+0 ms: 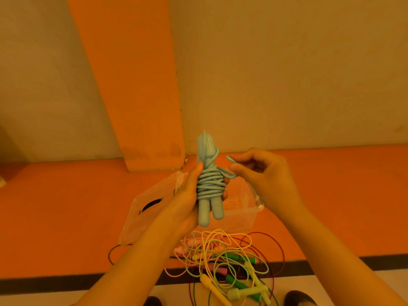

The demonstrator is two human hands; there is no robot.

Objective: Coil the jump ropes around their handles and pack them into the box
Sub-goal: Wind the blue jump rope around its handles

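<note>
Blue coiled rope [209, 184] above open box [245, 208]

prob. gym/sports hall: orange floor [66, 217] w/ black line [55, 281], jump ropes [223, 261] in a heap

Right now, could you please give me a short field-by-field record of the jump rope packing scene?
left hand: grips the light blue jump rope, handles upright side by side
right hand: pinches the loose cord end beside the coil
coil: cord wound around both handles, end not yet tucked
clear plastic box: open on the orange floor behind the hands, contents unclear
lid: lying left of the box
loose rope pile: tangled uncoiled ropes, with pink, green and yellow handles, in front of the box
</note>
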